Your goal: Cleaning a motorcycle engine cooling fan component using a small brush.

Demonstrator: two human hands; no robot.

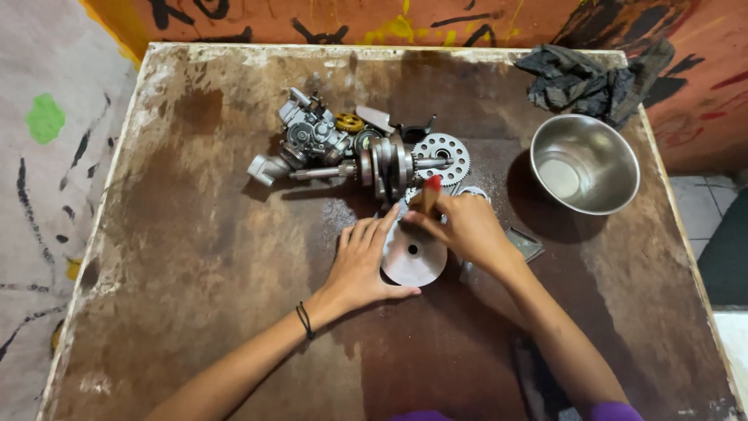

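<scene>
My left hand (360, 261) lies flat on the table with its fingers resting on the edge of a round metal disc (414, 261) that has a hole in its centre. My right hand (461, 226) sits just above the disc and grips a thin tool with a red tip (431, 189), pointed up towards the parts. Beyond the hands lies a cluster of engine parts: a crankshaft (386, 165), a toothed sprocket (442, 156), a carburettor (312, 136) and a small brass gear (349, 122).
A steel bowl (584, 164) stands at the right of the worn brown table (202, 257). A dark rag (588, 78) lies at the back right corner. A flat grey piece (526, 243) lies right of my right wrist. Painted walls surround the table.
</scene>
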